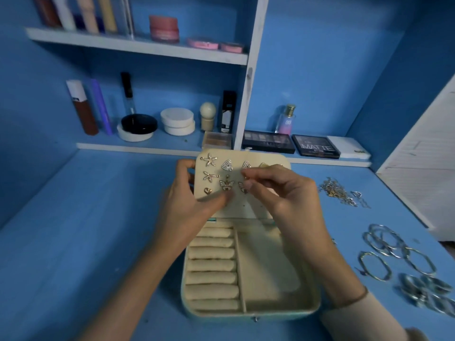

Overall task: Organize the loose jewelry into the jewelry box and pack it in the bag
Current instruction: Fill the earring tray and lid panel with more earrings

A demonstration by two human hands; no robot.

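Observation:
A cream jewelry box [283, 307] lies open on the blue desk, with ring rolls [213, 264] on its left side and a bare compartment on its right. Its raised lid panel [246, 207] carries several earrings: starfish [208, 159], triangles [227, 165], butterflies [226, 185] and a small heart [207, 191]. My left hand [187, 200] grips the panel's left edge. My right hand [280, 190] pinches a small earring [244, 187] against the panel beside a butterfly. Loose chains [339, 191], silver bangles [394, 252] and several rings [428, 291] lie on the desk at the right.
Shelves behind the box hold cosmetics: bottles, round compacts [177, 120], a perfume bottle [285, 119] and eyeshadow palettes [315, 146]. A white panel [423, 173] stands at the far right. No bag is in view.

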